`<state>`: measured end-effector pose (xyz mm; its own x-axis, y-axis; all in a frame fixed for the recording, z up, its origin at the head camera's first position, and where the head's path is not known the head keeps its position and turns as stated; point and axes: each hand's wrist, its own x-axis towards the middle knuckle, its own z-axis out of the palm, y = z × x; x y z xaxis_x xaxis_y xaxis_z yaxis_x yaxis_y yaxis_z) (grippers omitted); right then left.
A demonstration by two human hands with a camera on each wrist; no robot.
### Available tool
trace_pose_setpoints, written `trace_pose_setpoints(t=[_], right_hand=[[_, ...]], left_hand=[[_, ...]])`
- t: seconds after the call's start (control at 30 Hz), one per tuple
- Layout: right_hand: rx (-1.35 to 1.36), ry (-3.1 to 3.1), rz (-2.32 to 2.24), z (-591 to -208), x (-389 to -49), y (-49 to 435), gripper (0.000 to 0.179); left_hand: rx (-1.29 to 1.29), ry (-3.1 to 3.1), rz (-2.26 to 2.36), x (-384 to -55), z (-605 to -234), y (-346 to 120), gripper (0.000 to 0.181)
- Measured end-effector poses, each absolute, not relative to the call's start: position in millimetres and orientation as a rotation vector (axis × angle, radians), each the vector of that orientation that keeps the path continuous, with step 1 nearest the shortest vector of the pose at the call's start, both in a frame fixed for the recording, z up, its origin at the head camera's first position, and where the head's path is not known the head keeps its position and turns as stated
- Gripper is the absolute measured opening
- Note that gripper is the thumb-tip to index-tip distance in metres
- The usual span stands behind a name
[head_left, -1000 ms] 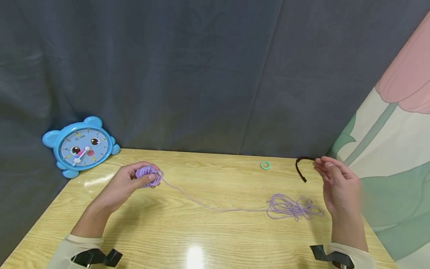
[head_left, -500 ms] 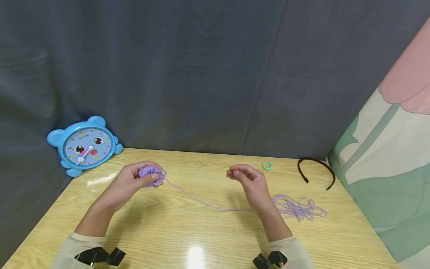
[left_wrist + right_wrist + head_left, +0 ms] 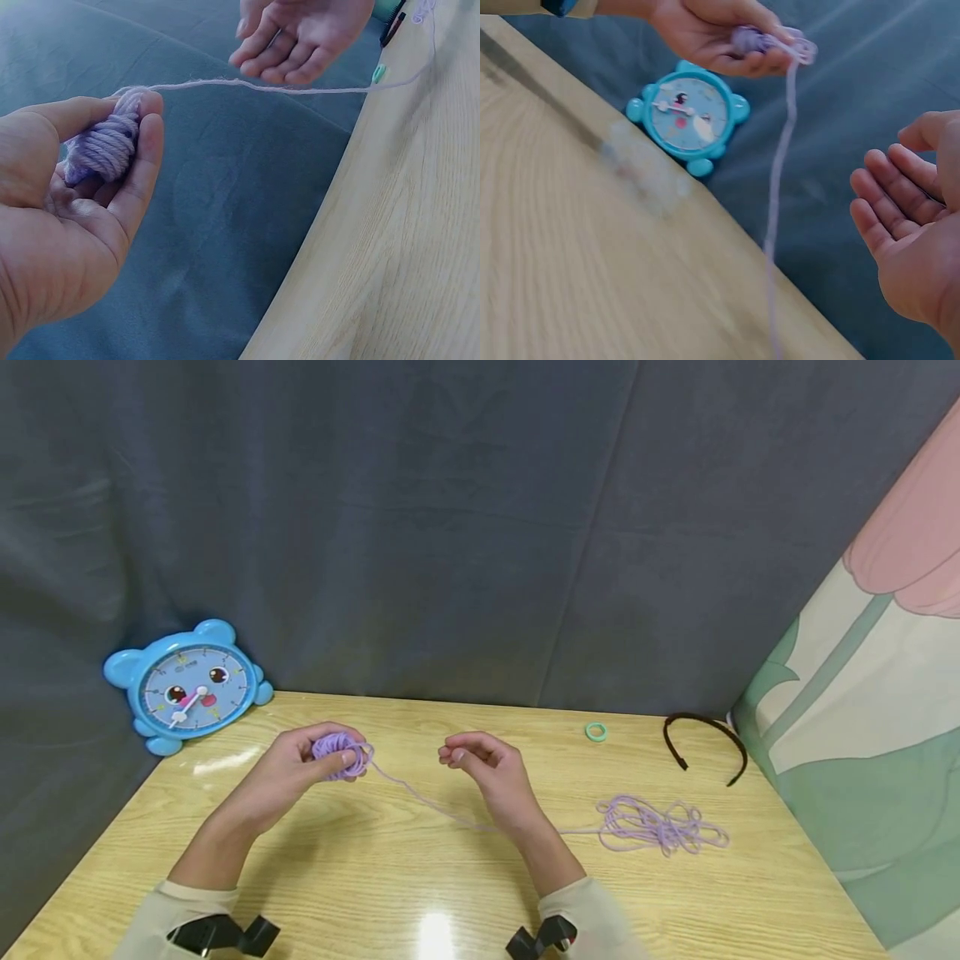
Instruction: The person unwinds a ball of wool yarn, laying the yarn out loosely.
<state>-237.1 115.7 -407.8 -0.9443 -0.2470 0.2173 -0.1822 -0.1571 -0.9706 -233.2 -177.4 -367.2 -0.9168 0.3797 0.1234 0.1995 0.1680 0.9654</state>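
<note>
Step, as I judge it: winding yarn; best done with light, even tension, strand (image 3: 773,206) fed free of the loose pile (image 3: 663,827) at three o'clock on the tabletop (image 3: 352,877). Left hand (image 3: 300,768): fingers and thumb gripping the purple yarn bundle (image 3: 337,754), above the tabletop at ten o'clock. Right hand (image 3: 495,774): fingers loosely bent, holding nothing, near the strand.

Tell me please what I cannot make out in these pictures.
Head view: part of the yarn ball, covered by the left hand.
Head view: a stretch of yarn strand, behind the right wrist.
Head view: lettering on the blue clock, too small.
Left wrist view: part of the yarn pile, beyond the top edge.
Right wrist view: part of the right hand, beyond the right edge.
</note>
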Motion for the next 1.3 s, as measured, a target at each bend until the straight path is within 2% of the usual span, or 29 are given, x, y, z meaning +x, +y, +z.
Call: trace_pose_setpoints(t=[0.47, 1.3], right_hand=[[-0.589, 1.937, -2.098, -424, -233, 77, 0.028], [-0.621, 2.097, -1.943, -418, -229, 110, 0.024]], left_hand=[[0.558, 2.303, 1.831, -233, -367, -175, 0.033], [0.548, 2.326, 1.834, -235, -367, -180, 0.031]])
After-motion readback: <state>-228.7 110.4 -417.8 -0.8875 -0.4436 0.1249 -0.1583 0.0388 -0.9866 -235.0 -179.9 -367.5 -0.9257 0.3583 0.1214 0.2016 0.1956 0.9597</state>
